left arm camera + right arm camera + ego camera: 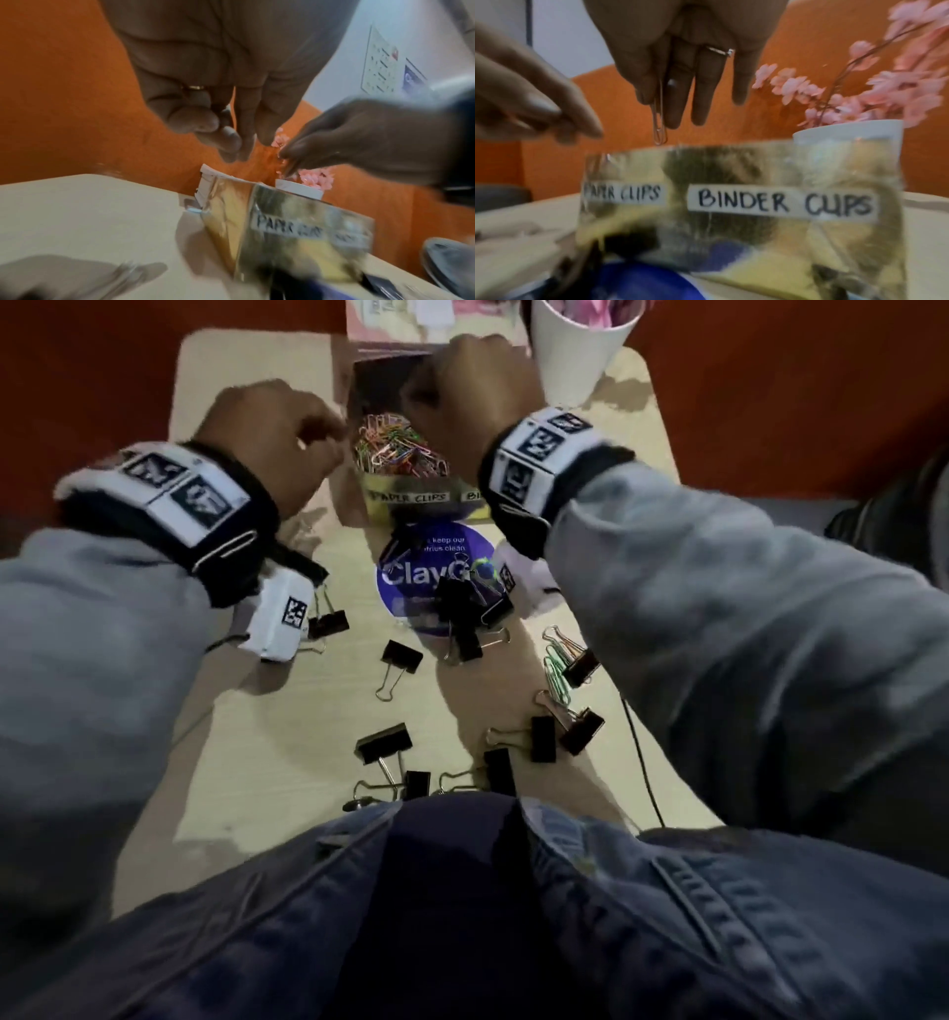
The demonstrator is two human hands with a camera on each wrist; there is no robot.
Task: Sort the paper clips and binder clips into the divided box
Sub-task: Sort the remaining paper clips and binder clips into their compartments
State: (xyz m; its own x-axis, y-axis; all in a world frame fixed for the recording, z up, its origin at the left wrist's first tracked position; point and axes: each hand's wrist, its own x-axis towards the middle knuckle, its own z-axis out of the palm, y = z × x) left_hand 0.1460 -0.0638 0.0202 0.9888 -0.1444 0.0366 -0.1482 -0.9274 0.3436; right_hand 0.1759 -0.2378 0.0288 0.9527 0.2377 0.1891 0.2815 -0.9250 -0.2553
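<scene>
A gold divided box (411, 498) labelled "PAPER CLIPS" and "BINDER CLIPS" (780, 203) stands at the table's far side. Its left compartment holds a heap of coloured paper clips (395, 449). My right hand (658, 109) pinches one paper clip (660, 132) between thumb and forefinger, hanging just above the box's rim near the paper clip side. My left hand (246, 142) hovers beside the box's left edge with loosely curled fingers; I see nothing in it. Several black binder clips (467, 608) and green paper clips (557, 670) lie on the table nearer me.
A white cup (575, 351) with pink flowers (859, 91) stands right behind the box. A round blue sticker (411, 572) lies under some binder clips. A thin cable (642, 752) runs along the table's right edge. Pink papers (400, 320) lie behind the box.
</scene>
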